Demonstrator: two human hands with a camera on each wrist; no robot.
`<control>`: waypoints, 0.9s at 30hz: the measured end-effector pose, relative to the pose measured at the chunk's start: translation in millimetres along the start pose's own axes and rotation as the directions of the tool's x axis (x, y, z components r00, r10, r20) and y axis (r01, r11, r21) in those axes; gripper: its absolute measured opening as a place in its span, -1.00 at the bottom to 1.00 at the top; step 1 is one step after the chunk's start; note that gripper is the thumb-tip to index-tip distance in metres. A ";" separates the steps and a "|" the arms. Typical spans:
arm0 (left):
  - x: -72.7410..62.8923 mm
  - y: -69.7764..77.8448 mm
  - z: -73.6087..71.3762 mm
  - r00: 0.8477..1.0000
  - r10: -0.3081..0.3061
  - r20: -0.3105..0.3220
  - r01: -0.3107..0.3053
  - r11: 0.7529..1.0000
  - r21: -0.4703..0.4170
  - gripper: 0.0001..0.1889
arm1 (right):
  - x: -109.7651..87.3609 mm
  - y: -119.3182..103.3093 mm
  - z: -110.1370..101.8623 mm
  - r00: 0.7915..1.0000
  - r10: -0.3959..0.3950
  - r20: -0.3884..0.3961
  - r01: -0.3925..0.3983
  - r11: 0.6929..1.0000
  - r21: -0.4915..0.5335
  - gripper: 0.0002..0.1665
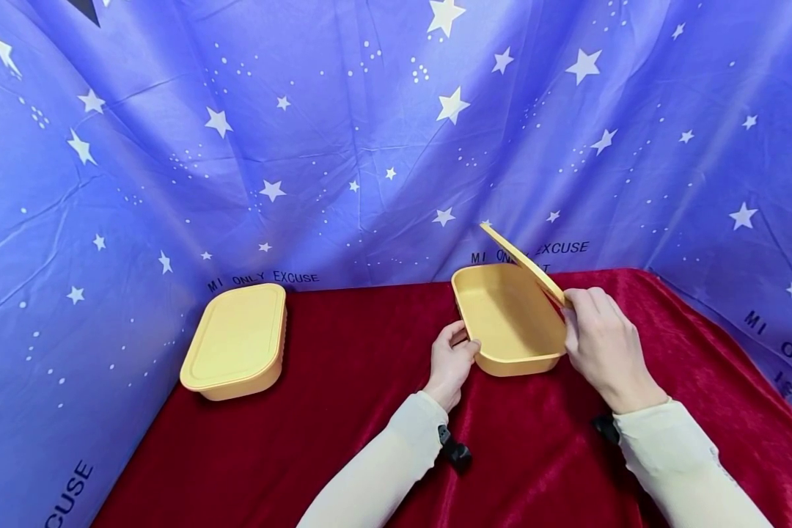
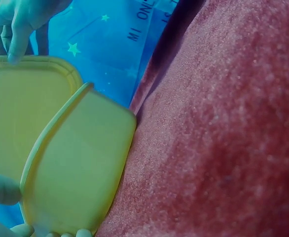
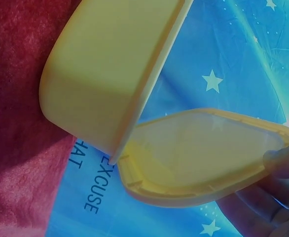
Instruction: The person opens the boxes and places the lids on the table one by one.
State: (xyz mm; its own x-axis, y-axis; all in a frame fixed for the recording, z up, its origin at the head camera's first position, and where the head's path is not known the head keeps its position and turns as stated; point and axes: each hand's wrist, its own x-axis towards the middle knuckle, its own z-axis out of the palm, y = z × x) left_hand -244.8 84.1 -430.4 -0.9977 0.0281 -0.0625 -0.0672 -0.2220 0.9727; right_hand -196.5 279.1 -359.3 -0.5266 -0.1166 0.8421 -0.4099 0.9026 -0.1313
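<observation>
In the head view a yellow rectangular food container [image 1: 508,323] stands uncovered on the red cloth, its inside bare. My left hand [image 1: 452,363] grips its near left corner, thumb at the rim and fingers against the outer wall. Tilted up over the container's right side is its yellow lid [image 1: 524,260], which my right hand [image 1: 603,341] pinches by the near edge. The right wrist view shows the lid's ridged underside [image 3: 203,153], with the thumb [image 3: 282,160] on that face and the other fingers behind.
A second yellow container [image 1: 237,341] with its lid on sits at the left of the table. Red velvety cloth [image 1: 356,367] covers the tabletop. A blue curtain [image 1: 343,147] with white stars hangs behind and along both sides.
</observation>
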 end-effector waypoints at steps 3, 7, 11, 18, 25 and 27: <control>0.3 -0.6 0.2 1.000 0.000 -0.001 0.000 1.000 -0.004 -0.51 | -0.1 0.5 0.2 1.000 0.012 -0.004 -0.012 1.000 0.000 -0.82; 0.7 -1.7 0.4 1.000 0.004 -0.003 -0.004 1.000 -0.010 -0.52 | 0.0 0.8 -0.1 1.000 0.025 -0.012 -0.025 1.000 -0.003 -0.83; 1.3 -2.5 0.5 1.000 0.004 -0.003 -0.004 1.000 -0.009 -0.52 | 0.6 0.6 -0.6 0.999 0.030 -0.019 -0.030 1.000 0.000 -0.82; 1.0 -2.3 0.8 1.000 0.014 0.002 -0.014 1.000 -0.016 -0.52 | 1.3 0.6 -1.9 0.998 0.046 -0.041 -0.046 0.999 0.020 -0.82; 1.1 -2.7 0.6 1.000 0.009 0.006 -0.009 1.000 -0.021 -0.51 | 1.4 1.6 -2.1 0.997 0.062 -0.050 -0.060 0.998 0.032 -0.83; 1.2 -2.9 0.5 1.000 0.009 0.008 -0.009 1.000 -0.021 -0.51 | 1.6 2.2 -2.0 0.996 0.066 -0.057 -0.064 0.997 0.035 -0.83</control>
State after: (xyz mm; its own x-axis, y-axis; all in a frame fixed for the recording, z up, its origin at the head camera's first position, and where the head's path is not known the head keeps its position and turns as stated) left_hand -245.8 85.3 -433.2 -0.9981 0.0343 -0.0516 -0.0584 -0.2429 0.9683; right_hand -196.7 281.7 -357.2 -0.5094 -0.0336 0.8599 -0.4016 0.8930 -0.2031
